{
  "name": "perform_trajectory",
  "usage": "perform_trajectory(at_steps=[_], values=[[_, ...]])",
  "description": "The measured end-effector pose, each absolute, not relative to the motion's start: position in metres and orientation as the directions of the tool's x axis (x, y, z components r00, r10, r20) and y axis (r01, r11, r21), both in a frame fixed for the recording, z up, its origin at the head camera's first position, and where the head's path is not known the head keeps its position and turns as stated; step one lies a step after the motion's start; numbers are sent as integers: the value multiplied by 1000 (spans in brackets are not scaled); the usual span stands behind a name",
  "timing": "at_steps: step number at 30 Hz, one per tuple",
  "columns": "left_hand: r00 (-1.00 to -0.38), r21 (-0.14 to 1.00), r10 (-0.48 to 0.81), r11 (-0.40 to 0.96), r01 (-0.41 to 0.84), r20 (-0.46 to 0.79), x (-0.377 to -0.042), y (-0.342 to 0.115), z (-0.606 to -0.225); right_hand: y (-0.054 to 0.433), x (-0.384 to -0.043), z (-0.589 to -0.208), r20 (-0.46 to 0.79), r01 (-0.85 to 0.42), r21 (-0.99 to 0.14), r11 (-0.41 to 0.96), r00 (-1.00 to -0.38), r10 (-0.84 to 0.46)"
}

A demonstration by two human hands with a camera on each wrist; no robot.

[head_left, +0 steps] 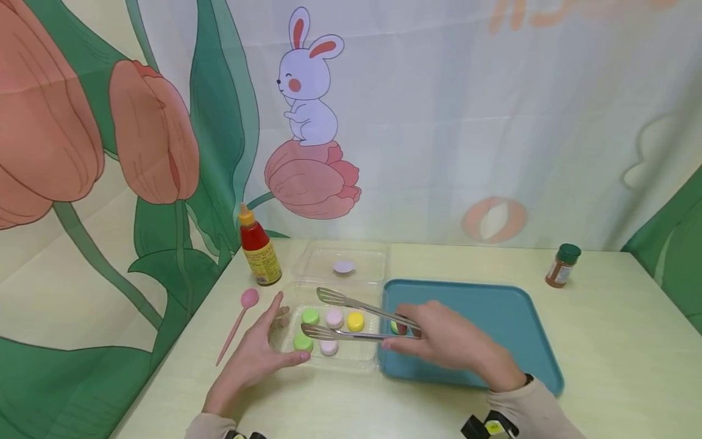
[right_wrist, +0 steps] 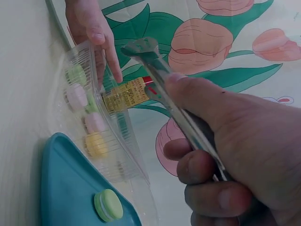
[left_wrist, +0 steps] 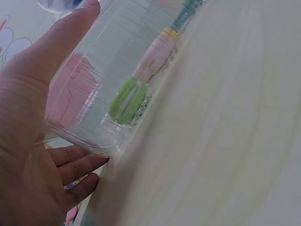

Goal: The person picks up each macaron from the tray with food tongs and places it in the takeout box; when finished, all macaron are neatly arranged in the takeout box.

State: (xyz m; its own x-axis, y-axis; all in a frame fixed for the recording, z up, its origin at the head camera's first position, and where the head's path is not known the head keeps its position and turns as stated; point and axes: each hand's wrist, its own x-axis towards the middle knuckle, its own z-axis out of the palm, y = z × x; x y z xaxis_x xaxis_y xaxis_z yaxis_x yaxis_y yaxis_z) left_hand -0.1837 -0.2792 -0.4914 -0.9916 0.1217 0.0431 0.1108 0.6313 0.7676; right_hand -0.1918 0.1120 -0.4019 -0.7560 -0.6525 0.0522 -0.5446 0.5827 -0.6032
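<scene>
Box (head_left: pixel 364 352) — green, pink, yellow macarons (head_left: pixel 334 317)

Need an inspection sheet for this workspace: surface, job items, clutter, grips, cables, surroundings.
Surface: pale table, visible part looks dry.
Box: clear plastic, lid open; holds two green macarons, two pink macarons, one yellow macaron.
Tray: blue, beside the box; one green macaron on it.
Tongs: metal, tips apart, holding nothing.
Clutter: red bottle, pink spoon, green-capped jar.
Left grip: left hand touches the box's left side.
Right grip: right hand holds the tongs.
Cables: nothing seen.
Surroundings: cloth backdrop printed with tulips and a rabbit.
</scene>
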Motion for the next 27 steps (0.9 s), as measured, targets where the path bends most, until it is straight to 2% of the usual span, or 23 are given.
perform_trajectory(at_steps=[16, 27], values=[[-994, 756, 109, 648, 88, 22, -183, -278, -490, 134, -183, -393, 185, -488, -744, 455, -806, -562], [-992, 764, 119, 637, 101, 32, -183, -277, -489, 172, -179, -393, 272, -480, -743, 467, -854, -444]])
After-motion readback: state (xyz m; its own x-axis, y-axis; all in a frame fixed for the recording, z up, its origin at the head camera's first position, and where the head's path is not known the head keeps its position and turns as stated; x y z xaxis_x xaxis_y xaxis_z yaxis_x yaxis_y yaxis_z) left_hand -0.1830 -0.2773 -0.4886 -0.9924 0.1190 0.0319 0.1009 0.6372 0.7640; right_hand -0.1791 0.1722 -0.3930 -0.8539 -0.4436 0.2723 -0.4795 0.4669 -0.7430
